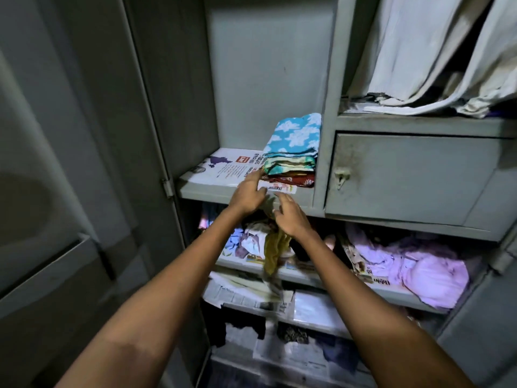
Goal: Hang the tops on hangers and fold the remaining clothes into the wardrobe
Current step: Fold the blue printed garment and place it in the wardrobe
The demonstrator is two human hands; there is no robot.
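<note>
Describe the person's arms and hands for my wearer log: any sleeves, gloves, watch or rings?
Both forearms are bare right down to the bottom edge of the head view; no sleeve shows. The left hand and right hand wear no gloves, and neither wrist carries a watch or band. No rings show on the visible fingers.

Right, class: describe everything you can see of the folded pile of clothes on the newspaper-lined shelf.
The folded pile of clothes holds several soft fabrics: a turquoise cloth with white flowers on top, a green-and-cream one beneath, then dark red printed ones. It lies flat on newspaper at the grey metal shelf's right end, beside the partition. The left hand's fingertips reach its lower left edge.
</note>
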